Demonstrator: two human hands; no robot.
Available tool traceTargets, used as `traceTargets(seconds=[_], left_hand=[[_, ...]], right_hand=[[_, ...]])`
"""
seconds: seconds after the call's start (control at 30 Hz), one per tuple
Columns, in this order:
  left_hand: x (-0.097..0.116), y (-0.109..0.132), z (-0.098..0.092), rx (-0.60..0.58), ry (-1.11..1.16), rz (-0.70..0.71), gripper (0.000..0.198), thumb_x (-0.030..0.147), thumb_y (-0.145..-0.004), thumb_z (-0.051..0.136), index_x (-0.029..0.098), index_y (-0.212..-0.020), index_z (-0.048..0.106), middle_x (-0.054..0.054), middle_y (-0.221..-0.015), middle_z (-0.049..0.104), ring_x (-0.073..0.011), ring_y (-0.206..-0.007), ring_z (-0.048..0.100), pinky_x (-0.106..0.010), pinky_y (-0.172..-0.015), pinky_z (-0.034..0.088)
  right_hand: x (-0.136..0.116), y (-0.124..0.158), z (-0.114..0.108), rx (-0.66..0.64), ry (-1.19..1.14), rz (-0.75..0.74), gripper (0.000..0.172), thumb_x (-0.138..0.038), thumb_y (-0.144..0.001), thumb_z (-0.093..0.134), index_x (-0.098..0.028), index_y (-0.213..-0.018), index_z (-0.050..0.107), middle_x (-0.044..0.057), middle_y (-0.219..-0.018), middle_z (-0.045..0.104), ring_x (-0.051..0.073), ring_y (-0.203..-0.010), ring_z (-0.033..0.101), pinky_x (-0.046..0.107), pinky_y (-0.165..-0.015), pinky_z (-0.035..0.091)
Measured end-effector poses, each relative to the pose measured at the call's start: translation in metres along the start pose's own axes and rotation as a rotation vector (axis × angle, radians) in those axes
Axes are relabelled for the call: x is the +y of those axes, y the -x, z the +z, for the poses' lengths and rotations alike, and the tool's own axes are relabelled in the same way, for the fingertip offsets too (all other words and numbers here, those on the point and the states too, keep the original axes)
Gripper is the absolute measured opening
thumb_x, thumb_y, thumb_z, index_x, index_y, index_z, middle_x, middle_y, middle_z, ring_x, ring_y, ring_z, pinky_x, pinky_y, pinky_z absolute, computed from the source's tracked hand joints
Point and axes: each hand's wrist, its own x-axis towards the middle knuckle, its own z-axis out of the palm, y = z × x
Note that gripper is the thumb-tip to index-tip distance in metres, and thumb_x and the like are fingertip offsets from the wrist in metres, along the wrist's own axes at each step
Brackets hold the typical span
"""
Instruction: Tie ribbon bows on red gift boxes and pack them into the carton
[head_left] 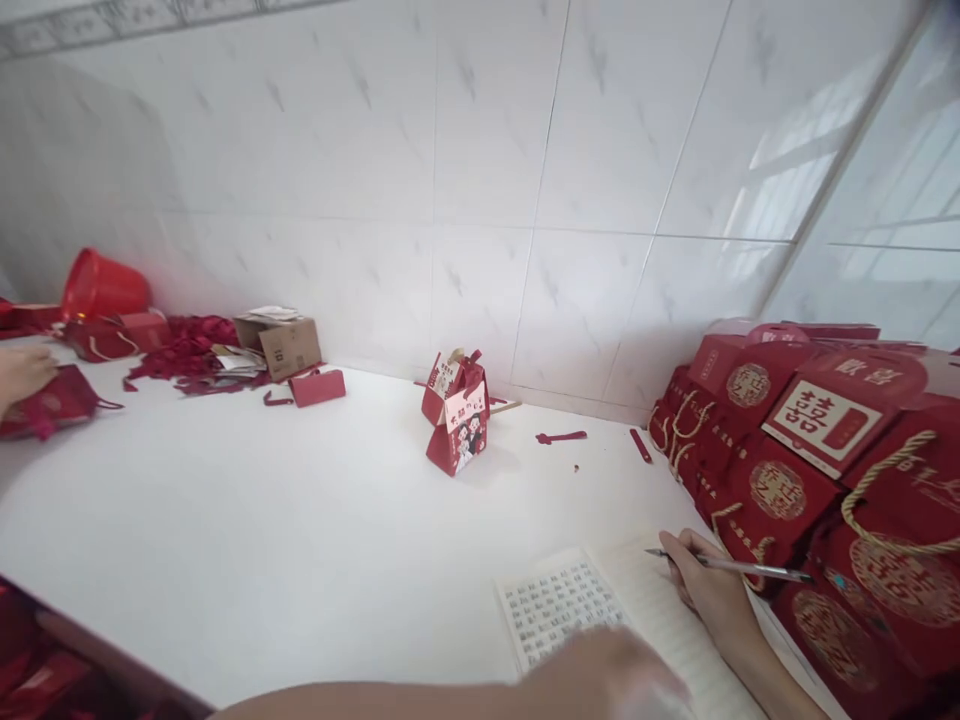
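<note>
My right hand (709, 590) is closed around a slim pen (750, 568), its tip pointing left over the lined page of an open notebook (645, 585). The notebook's left page carries rows of handwritten characters. My left hand (607, 670) reaches across from the lower left and covers the lower part of that page. Motion smears its fingers, and a whitish blur shows beside them. Beyond the notebook, small red gift boxes (466, 440) with a cartoon couple on the front stand upright.
Red gift boxes with rope handles (780, 490) are stacked along the right. A red strap (562, 437) lies near the tiled wall. Toward the back left are a cardboard box (289, 345), ribbons (191, 350) and a red bucket (105, 285). Another person's hand (22, 372) touches a red bag.
</note>
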Motion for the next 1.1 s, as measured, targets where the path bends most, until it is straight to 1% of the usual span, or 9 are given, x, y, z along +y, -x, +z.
traceTargets(seconds=[0.07,0.17,0.33,0.47,0.6,0.77,0.93,1.03,1.1], left_hand=[[-0.037,-0.003,-0.03,0.221,0.166,-0.235,0.05,0.03,-0.076,0.056,0.022,-0.123,0.042,-0.01,-0.119,0.057,-0.0253,-0.109,0.057,-0.041,-0.092,0.05],[-0.095,0.004,-0.069,0.591,0.078,-0.517,0.049,0.023,-0.073,0.056,0.027,-0.119,0.04,-0.011,-0.131,0.045,-0.0315,-0.126,0.042,-0.051,-0.106,0.036],[-0.159,0.008,-0.1,0.811,0.078,-0.907,0.059,0.022,-0.073,0.062,0.025,-0.123,0.031,-0.017,-0.139,0.036,-0.0371,-0.134,0.029,-0.061,-0.108,0.021],[-0.181,-0.005,-0.105,0.855,0.167,-1.039,0.051,0.028,-0.068,0.07,0.024,-0.111,0.043,-0.015,-0.131,0.05,-0.0338,-0.127,0.041,-0.054,-0.109,0.024],[-0.181,-0.005,-0.106,0.852,0.285,-1.053,0.022,0.033,-0.075,0.061,0.02,-0.09,0.052,-0.011,-0.098,0.066,-0.0271,-0.096,0.062,-0.041,-0.089,0.046],[-0.146,-0.006,-0.104,0.866,0.401,-0.916,0.03,0.041,-0.078,0.053,0.017,-0.098,0.051,-0.01,-0.101,0.065,-0.0218,-0.092,0.062,-0.032,-0.08,0.049],[-0.101,-0.036,-0.081,0.662,0.56,-0.68,0.032,0.038,-0.073,0.06,0.016,-0.096,0.056,-0.006,-0.095,0.068,-0.0201,-0.086,0.064,-0.029,-0.075,0.051],[-0.087,-0.044,-0.064,0.492,0.565,-0.577,0.026,0.034,-0.075,0.059,0.015,-0.094,0.058,-0.006,-0.092,0.069,-0.0213,-0.085,0.064,-0.033,-0.077,0.051],[-0.084,-0.041,-0.058,0.381,0.565,-0.541,0.025,0.031,-0.074,0.06,0.016,-0.094,0.059,-0.007,-0.092,0.069,-0.0226,-0.085,0.064,-0.036,-0.077,0.052]], right_hand=[[0.002,-0.002,0.0,0.011,-0.006,0.025,0.045,-0.05,-0.055,0.066,-0.02,-0.051,0.032,-0.008,-0.042,0.03,0.004,-0.036,0.022,0.016,-0.034,0.015],[0.002,-0.004,0.0,0.005,0.007,0.03,0.044,-0.051,-0.054,0.064,-0.02,-0.051,0.032,-0.008,-0.042,0.031,0.005,-0.036,0.022,0.017,-0.035,0.015],[0.002,-0.005,0.004,-0.002,0.046,-0.024,0.041,-0.051,-0.055,0.06,-0.021,-0.05,0.032,-0.007,-0.041,0.03,0.005,-0.037,0.022,0.018,-0.035,0.015],[0.0,-0.006,0.005,0.013,0.07,-0.08,0.04,-0.052,-0.056,0.058,-0.022,-0.049,0.032,-0.007,-0.04,0.029,0.006,-0.035,0.023,0.019,-0.033,0.016],[-0.002,-0.002,0.007,0.032,0.04,-0.104,0.046,-0.059,-0.057,0.061,-0.022,-0.052,0.034,-0.007,-0.039,0.033,0.007,-0.033,0.025,0.019,-0.031,0.016],[-0.012,0.016,0.013,-0.055,0.08,-0.196,0.051,-0.069,-0.07,0.053,-0.018,-0.075,0.055,-0.003,-0.045,0.048,0.011,-0.034,0.036,0.019,-0.032,0.024],[-0.048,0.019,0.034,-0.03,0.146,-0.542,0.048,-0.062,-0.083,0.046,-0.016,-0.08,0.06,0.01,-0.077,0.065,0.02,-0.063,0.059,0.03,-0.055,0.05],[-0.069,0.018,0.051,0.056,0.1,-0.74,0.041,-0.054,-0.082,0.054,-0.016,-0.095,0.061,0.015,-0.101,0.064,0.027,-0.09,0.061,0.039,-0.076,0.051],[-0.074,0.022,0.06,0.059,0.069,-0.783,0.038,-0.048,-0.083,0.057,-0.016,-0.105,0.058,0.014,-0.106,0.063,0.026,-0.094,0.061,0.042,-0.082,0.049]])
